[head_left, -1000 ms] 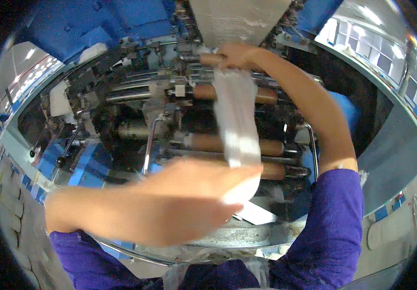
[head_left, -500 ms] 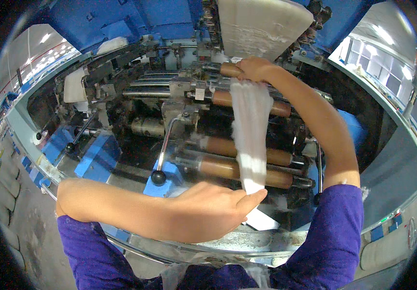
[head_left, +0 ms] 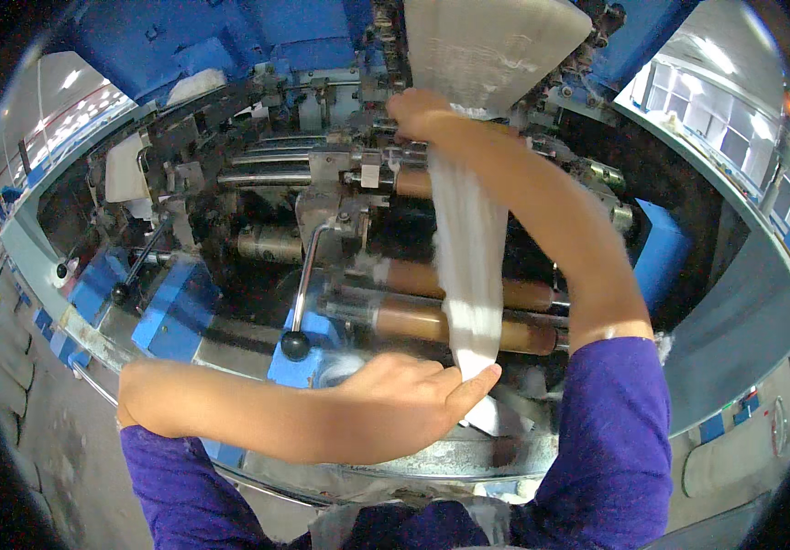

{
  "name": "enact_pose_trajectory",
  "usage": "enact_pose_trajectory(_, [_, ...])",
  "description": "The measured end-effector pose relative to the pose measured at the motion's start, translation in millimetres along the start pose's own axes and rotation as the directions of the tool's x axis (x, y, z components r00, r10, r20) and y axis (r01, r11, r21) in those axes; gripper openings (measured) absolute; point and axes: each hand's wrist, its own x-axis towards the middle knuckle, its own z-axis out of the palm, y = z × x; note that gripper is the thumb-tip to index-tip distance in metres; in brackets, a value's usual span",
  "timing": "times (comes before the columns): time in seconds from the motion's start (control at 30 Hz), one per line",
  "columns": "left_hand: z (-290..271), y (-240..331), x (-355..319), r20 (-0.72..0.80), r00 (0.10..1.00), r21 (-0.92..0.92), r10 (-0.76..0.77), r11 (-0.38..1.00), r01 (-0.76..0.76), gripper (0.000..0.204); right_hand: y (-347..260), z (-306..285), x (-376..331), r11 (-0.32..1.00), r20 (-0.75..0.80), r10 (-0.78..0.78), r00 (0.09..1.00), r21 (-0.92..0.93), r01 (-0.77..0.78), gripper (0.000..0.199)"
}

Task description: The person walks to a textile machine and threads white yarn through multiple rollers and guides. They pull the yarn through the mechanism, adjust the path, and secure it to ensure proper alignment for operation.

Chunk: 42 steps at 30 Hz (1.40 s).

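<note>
One hand (head_left: 404, 403), the left, still pinches the white strip (head_left: 473, 266); the right (head_left: 421, 115), grip unclear, has moved leftward.

A factory hall, apparently a textile mill.
A large machine with blue metal panels (head_left: 257, 41) fills the view, its polished steel bars (head_left: 271, 158) and smooth brown cylindrical rollers (head_left: 406, 321) crossed by a long band of fluffy white fibre (head_left: 470, 247). Beyond it, rows of small bright ceiling lights (head_left: 93, 112) run into the distance at left, and tall framed windows (head_left: 732, 124) line the right.
</note>
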Motion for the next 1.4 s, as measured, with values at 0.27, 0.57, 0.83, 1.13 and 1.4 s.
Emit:
enact_pose_trajectory(0.27, [-38,7,-27,-0.011,0.975,0.033,-0.220,0.975,0.220,0.061,36,-86,-121,0.972,-0.033,-0.234,0.972,0.028,0.235,0.048])
enact_pose_trajectory(0.57, [-65,10,-54,0.462,0.881,-0.544,0.098,0.816,0.195,0.069,24,-93,-301,0.980,0.342,0.029,0.939,0.177,-0.095,0.027])
enact_pose_trajectory(0.83, [-61,-49,-41,0.048,0.955,0.570,-0.293,0.793,0.215,0.032,-2,-64,-297,0.990,0.298,0.002,0.954,-0.132,0.039,0.021])
enact_pose_trajectory(1.13, [-47,-62,-12,-0.279,0.945,0.497,-0.171,0.816,0.294,0.022,-2,-42,-281,0.948,0.345,0.042,0.938,-0.310,0.071,0.019])
enact_pose_trajectory(1.4, [3,-25,-21,0.364,0.912,0.569,0.191,0.729,-0.380,0.034,-21,-54,-281,0.942,0.341,0.126,0.931,-0.334,-0.005,0.021])
